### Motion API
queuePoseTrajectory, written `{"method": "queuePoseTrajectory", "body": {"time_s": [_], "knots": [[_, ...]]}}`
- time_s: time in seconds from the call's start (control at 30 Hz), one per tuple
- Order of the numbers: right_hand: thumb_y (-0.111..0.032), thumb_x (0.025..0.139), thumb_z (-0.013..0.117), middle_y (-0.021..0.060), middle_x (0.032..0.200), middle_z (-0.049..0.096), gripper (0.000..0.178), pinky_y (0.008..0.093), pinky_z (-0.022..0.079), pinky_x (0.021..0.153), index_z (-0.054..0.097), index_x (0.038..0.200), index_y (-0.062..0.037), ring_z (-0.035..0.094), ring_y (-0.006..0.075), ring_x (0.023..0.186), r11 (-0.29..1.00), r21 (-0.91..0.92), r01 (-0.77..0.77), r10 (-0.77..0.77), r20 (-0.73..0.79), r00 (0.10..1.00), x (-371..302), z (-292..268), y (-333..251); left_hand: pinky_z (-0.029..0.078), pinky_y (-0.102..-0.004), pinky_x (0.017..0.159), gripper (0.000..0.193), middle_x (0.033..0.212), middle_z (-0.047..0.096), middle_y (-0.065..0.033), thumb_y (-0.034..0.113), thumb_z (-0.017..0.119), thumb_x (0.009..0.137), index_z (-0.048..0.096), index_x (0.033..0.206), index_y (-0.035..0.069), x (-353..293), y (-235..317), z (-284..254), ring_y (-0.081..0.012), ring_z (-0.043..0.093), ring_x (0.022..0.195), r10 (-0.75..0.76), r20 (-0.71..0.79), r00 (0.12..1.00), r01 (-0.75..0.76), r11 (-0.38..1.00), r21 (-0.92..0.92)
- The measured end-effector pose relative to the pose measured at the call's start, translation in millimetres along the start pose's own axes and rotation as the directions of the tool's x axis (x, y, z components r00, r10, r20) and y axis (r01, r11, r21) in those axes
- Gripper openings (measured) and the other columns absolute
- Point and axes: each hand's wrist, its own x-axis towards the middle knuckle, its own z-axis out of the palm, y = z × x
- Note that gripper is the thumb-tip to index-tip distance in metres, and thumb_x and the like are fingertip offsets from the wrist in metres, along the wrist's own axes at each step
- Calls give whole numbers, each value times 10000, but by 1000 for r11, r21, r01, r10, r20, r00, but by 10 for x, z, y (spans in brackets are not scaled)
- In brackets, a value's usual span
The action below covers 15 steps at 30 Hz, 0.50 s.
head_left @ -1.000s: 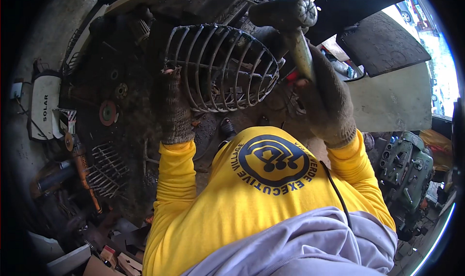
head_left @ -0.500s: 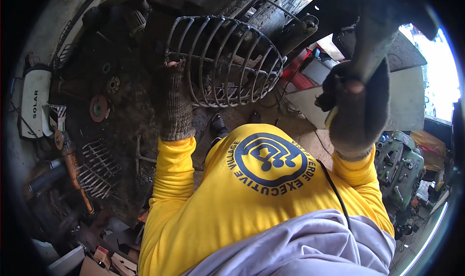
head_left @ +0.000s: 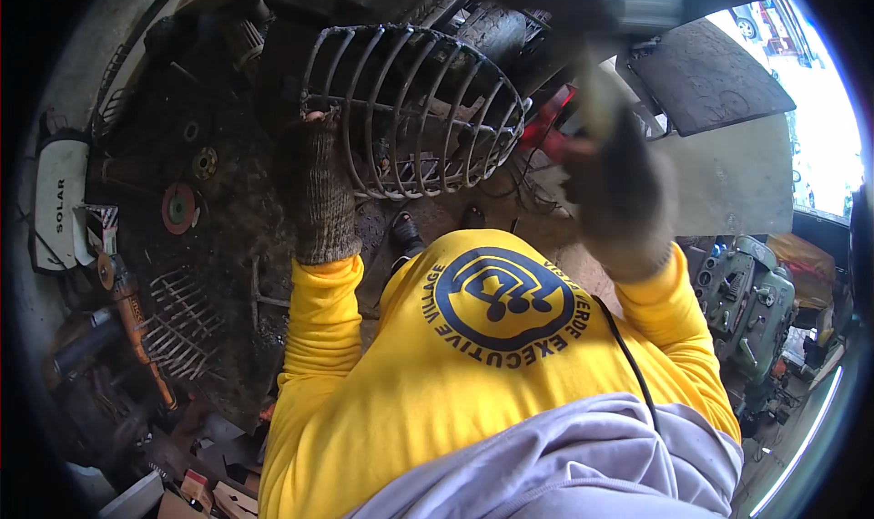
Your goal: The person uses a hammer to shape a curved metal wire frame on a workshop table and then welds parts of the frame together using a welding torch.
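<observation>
The person's L hand (head_left: 326, 187), gloved, seems closed on the wide end of the rod cage (head_left: 421, 116), thumb tip showing at the bar; rest of the fingers can't be made out. Cage lies directly R of that hand, long axis running roughly L to R, curved ribs crossing it, narrowing to a tip that points twd the R hand (head_left: 628, 187). So L hand is the nearer one, touching; R hand is off past the tip, near but apart.

R hand, also gloved & blurred, is wrapped round the handle of a hammer (head_left: 598, 96). Hammer head sits beyond the hand, farther from the body, also blurred; no contact w/ the cage visible.

Btwn cage tip & R hand, a bit beyond: a red object (head_left: 548, 123), type unclear. Well L of the L hand: a reddish disc (head_left: 173, 208); back twd the body from there, a rod grid (head_left: 185, 323) w/ an orange power tool (head_left: 137, 337) just beside it. R of the R hand: a pale panel (head_left: 728, 187), then a green machine (head_left: 756, 305) nearer the body. Farthest out, past the panel, bright outdoors w/ a parked car (head_left: 746, 23).
</observation>
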Motion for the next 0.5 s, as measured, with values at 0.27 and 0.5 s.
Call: {"method": "queuePoseTrajectory", "body": {"time_s": [0.27,0.5], "knots": [[-161,939,562,166,901,651,463,334,511,698,444,1353,10,647,242,753,986,156,57,-42,-95,995,32,-159,-128,519,-347,856,240,1066,653,-92,49,620,880,644,1118,79,-41,-40,-3,-249,641,994,-3,87,996,-10,989,148],[-149,946,548,125,849,638,457,291,506,658,438,1357,17,637,167,724,967,240,88,-54,-146,988,-31,-171,-171,515,-361,869,220,1060,648,-92,60,615,885,641,1102,84,-103,-119,87,-261,632,1007,38,-6,999,-37,997,74]]}}
